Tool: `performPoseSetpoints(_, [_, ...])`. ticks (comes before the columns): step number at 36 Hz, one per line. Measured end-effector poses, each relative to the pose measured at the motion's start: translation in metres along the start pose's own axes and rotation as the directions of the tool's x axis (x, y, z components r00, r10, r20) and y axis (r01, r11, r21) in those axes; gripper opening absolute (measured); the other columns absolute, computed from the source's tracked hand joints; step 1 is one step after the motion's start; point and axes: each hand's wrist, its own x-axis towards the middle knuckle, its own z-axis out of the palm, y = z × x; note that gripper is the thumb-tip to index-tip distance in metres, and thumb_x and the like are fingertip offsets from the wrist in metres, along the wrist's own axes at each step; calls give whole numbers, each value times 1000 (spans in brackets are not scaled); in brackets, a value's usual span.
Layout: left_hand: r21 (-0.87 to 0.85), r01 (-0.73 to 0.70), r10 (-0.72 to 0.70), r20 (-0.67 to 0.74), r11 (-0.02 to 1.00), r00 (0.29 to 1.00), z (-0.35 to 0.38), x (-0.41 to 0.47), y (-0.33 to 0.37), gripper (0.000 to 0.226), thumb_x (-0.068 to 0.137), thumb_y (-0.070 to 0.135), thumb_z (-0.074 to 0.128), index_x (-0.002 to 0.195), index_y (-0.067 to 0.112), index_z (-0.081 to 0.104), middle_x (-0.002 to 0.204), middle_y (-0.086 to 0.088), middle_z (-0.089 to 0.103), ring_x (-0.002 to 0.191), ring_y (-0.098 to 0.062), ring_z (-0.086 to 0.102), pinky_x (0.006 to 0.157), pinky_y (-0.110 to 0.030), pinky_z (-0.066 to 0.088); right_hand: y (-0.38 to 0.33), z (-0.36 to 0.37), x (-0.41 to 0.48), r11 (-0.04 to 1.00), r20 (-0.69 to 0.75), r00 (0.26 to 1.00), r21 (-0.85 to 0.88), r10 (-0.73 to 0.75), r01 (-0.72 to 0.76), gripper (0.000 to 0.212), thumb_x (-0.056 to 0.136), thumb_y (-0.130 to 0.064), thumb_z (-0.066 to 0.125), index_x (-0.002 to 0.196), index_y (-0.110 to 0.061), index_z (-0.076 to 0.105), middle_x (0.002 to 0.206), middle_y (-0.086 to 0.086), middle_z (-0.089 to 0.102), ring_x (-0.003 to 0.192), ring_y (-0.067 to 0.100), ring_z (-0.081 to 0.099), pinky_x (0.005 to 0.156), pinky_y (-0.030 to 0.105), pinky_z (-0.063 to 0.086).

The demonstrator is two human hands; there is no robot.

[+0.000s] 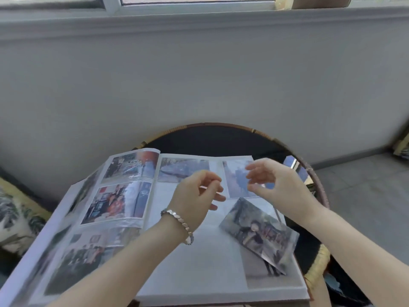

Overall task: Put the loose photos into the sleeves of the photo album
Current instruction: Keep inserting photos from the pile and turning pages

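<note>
Head view: album part filled, one photo loose

You are hovering both hands over the right page of the photo album point(221, 296). Your right hand point(276, 182) is hanging open, empty; your left hand point(194, 196) is curling its fingers, whether pinching anything I cannot tell. A loose photo point(259, 233) is lying slantwise across unfilled sleeves point(194, 258), awaiting insertion

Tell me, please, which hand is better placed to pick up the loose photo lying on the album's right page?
Right, probably. The right hand hovers with fingers spread just beyond the tilted loose photo on the right page of the album; the left hand sits nearer the spine, fingers curled.
</note>
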Motion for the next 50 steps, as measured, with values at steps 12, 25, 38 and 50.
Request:
performPoseSetpoints(12, [634, -442, -51, 605, 635, 794, 26, -8, -24, 84, 66, 62, 15, 125, 19, 57, 136, 0, 47, 130, -17, 35, 101, -31, 26, 30, -8, -30, 617, 100, 747, -642, 657, -456, 81, 70, -74, 56, 123, -15, 38, 116, 2, 57, 96, 17, 60, 82, 32, 52])
performPoseSetpoints(25, [889, -74, -256, 209, 452, 944, 20, 2, -26, 63, 95, 53, 30, 148, 23, 16, 158, 0, 4, 145, -17, 0, 116, -38, 1, 28, -41, -38, 774, 45, 864, 423, 502, -471, 11, 79, -4, 68, 89, -4, 67, 82, 9, 74, 73, 20, 71, 62, 27, 59])
performPoseSetpoints(38, [927, 97, -411, 65, 362, 909, 16, 6, -47, 78, 89, 67, 17, 148, 25, -13, 154, -2, -26, 141, -18, -26, 115, -43, -14, 40, -18, -37, 883, -160, 884, 257, 440, -393, 28, 81, -10, 69, 105, -18, 57, 70, 3, 71, 50, 8, 64, 41, 18, 49])
performPoseSetpoints(50, [929, 43, -430, 129, 367, 893, 16, 7, -48, 57, 99, 47, 11, 146, 32, -17, 152, -3, -31, 139, -19, -30, 112, -45, -18, 34, -9, -32, 939, -161, 926, 76, 343, -335, 26, 81, -11, 70, 100, -24, 57, 70, -3, 68, 38, 2, 52, 41, 12, 41])
